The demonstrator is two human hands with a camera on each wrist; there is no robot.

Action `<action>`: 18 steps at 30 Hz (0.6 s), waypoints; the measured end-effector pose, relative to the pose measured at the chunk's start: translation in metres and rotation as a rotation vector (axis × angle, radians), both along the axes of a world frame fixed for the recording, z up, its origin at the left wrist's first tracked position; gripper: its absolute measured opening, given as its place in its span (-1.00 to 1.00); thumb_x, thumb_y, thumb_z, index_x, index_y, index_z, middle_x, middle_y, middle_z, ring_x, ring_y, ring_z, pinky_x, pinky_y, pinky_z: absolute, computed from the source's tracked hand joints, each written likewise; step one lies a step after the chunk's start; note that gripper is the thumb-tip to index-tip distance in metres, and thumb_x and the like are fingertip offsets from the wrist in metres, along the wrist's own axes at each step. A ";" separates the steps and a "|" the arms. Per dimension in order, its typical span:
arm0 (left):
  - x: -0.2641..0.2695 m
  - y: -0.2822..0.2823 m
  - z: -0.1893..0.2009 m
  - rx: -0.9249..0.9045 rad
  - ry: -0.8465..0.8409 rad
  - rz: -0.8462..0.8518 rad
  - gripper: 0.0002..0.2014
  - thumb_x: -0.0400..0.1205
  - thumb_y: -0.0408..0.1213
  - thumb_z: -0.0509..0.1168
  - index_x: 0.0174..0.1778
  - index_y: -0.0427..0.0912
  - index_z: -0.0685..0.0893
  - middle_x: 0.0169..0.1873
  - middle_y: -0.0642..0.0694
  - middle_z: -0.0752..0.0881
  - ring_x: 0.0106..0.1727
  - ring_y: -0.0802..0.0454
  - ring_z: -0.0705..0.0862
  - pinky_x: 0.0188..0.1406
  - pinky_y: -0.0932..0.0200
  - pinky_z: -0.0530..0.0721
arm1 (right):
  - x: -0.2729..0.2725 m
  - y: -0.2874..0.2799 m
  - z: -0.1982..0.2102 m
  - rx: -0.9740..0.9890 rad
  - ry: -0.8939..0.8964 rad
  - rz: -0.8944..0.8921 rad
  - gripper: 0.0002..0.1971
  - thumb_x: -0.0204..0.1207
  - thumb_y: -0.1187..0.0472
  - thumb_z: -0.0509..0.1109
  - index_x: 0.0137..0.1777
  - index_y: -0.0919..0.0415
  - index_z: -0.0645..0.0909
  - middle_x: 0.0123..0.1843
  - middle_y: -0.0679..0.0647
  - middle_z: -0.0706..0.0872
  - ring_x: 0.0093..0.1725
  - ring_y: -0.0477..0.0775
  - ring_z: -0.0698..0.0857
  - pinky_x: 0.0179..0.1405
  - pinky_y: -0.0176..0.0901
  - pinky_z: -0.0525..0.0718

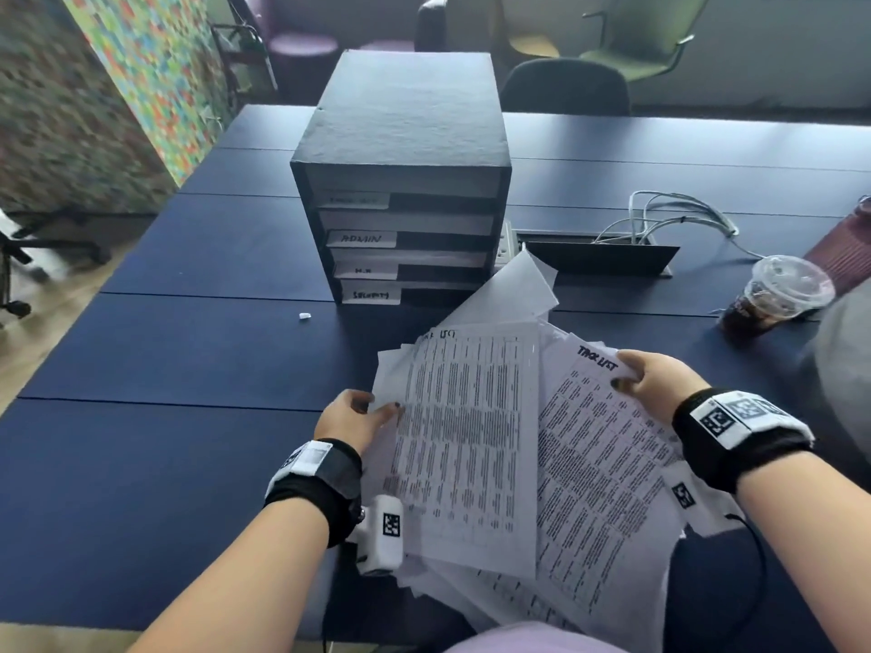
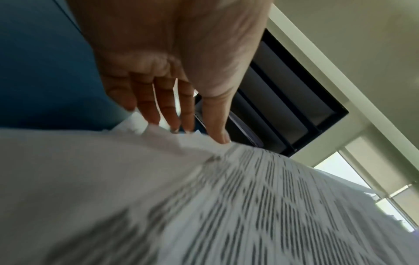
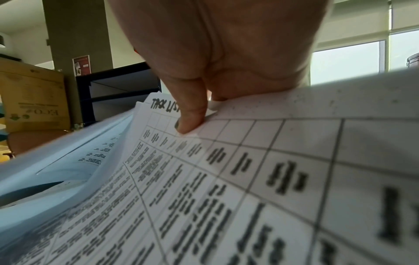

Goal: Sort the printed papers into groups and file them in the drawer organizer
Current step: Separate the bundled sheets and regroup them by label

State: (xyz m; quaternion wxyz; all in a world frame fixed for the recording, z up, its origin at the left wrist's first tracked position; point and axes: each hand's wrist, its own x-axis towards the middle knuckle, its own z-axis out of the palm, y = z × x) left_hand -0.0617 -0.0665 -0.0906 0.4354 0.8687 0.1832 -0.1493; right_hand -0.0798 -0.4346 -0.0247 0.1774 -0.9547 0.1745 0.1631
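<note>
A loose fan of printed papers [image 1: 471, 445] hangs over the near edge of the dark blue table [image 1: 188, 369]. My left hand [image 1: 358, 417] pinches the left edge of a printed sheet [image 2: 260, 206], thumb on top. My right hand [image 1: 645, 379] pinches the top corner of a sheet headed "TASK LIST" [image 1: 598, 468], thumb [image 3: 190, 114] pressed on its face [image 3: 226, 179]. Behind the papers stands the black drawer organizer [image 1: 405, 181], with white labels on its shelves; I read "ADMIN" [image 1: 362, 238] and "SECURITY" [image 1: 371, 295].
An iced drink in a lidded plastic cup [image 1: 773, 299] stands at the right. A cable hatch with white cables [image 1: 612, 252] lies behind the papers. A small white scrap [image 1: 305, 316] lies left of the organizer. Chairs [image 1: 565, 87] stand beyond the table.
</note>
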 end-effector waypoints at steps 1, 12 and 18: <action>0.002 -0.002 0.001 -0.021 -0.016 -0.003 -0.64 0.45 0.00 0.50 0.06 -0.09 0.66 -0.03 -0.05 0.69 -0.01 -0.03 0.64 -0.07 0.17 0.54 | -0.001 0.001 0.001 0.004 0.002 -0.012 -0.54 0.52 0.06 0.39 0.43 0.00 0.48 0.18 0.09 0.71 0.08 0.18 0.68 0.09 -0.10 0.59; 0.012 -0.017 -0.003 -0.026 -0.003 -0.009 -0.37 0.39 -0.07 0.56 0.33 -0.17 0.53 0.14 -0.11 0.66 0.08 -0.02 0.61 0.13 0.17 0.52 | 0.000 0.020 -0.003 -0.011 0.000 0.019 -0.61 0.61 -0.03 0.26 0.42 -0.04 0.45 0.26 0.14 0.67 0.24 0.23 0.62 0.31 -0.03 0.49; 0.017 -0.006 -0.011 0.087 0.062 0.128 -0.17 0.20 0.13 0.61 0.35 -0.08 0.52 0.25 -0.14 0.57 0.27 -0.16 0.57 0.32 -0.01 0.55 | 0.008 0.031 -0.008 0.014 -0.038 0.055 -0.68 0.56 -0.06 0.32 0.28 -0.06 0.54 0.14 0.19 0.66 0.20 0.30 0.58 0.15 -0.02 0.57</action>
